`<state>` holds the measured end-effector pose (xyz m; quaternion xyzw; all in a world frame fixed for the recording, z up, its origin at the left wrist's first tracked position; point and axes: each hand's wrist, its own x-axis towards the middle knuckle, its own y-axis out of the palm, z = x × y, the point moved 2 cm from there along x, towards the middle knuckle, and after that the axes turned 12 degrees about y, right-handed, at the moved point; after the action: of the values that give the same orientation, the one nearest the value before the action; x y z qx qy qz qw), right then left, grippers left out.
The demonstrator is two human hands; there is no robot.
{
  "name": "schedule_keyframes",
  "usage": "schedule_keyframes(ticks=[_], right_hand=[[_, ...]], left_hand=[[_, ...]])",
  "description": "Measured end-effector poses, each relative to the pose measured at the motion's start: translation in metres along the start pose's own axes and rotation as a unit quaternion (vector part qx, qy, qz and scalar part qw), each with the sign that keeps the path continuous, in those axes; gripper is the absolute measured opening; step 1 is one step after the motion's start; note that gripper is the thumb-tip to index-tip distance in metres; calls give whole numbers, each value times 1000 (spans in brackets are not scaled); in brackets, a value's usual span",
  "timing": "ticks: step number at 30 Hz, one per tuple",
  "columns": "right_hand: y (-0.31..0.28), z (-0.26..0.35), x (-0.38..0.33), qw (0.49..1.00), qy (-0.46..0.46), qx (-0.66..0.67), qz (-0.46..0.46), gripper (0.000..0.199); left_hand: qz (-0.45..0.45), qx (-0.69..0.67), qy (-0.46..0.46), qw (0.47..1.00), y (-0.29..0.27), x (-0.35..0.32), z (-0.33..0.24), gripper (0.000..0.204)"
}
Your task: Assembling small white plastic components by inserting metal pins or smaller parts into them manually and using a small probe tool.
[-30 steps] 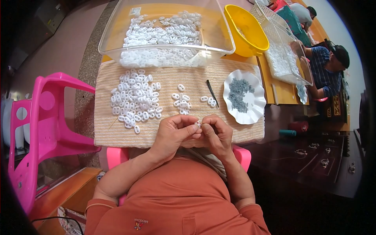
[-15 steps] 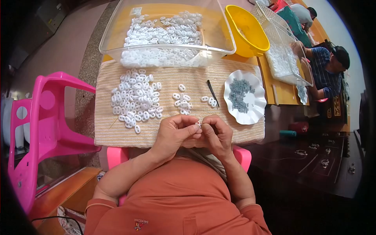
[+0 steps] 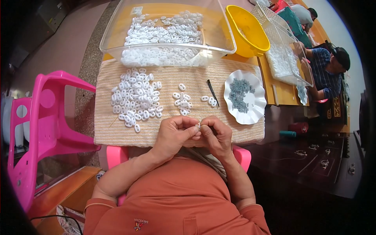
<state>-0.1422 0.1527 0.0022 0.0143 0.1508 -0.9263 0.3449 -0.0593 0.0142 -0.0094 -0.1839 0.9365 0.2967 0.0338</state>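
Observation:
Close to the table's front edge, my left hand point(image 3: 172, 135) pinches a small white oval plastic piece with two holes point(image 3: 199, 125) between thumb and finger. My right hand point(image 3: 218, 137) meets it there, thumb and forefinger closed at the piece's right side. Fingertips cover most of the piece, and whatever else the right fingers hold is hidden. Beyond my hands lie a big heap of similar white pieces point(image 3: 138, 94), a smaller cluster point(image 3: 182, 103) and a few more point(image 3: 210, 100). Small grey parts point(image 3: 239, 93) are heaped on a white wavy-rimmed plate point(image 3: 256, 111) at the right.
A clear bin point(image 3: 168, 47) of white pieces stands at the back, beside a yellow basin point(image 3: 252, 35). A black strip point(image 3: 212, 93) lies left of the plate. Left stands a pink chair point(image 3: 51, 133). At the right, another person point(image 3: 329, 72) sits by a second bin point(image 3: 284, 64).
My right fingers have shifted slightly over the white piece, covering more of it. The left hand's pinch stays nearly the same, and the things on the table have not moved.

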Motion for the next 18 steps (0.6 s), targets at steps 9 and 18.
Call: schedule_keyframes(ticks=[9,18], right_hand=[[1,0,3,996,62,66,14,6],[-2,1,1,992,78,97,8,7]], left_hand=[[-5,-1,8,1000,2,-1,-3,17],[10,-27,20,999,2,-1,-2,16]])
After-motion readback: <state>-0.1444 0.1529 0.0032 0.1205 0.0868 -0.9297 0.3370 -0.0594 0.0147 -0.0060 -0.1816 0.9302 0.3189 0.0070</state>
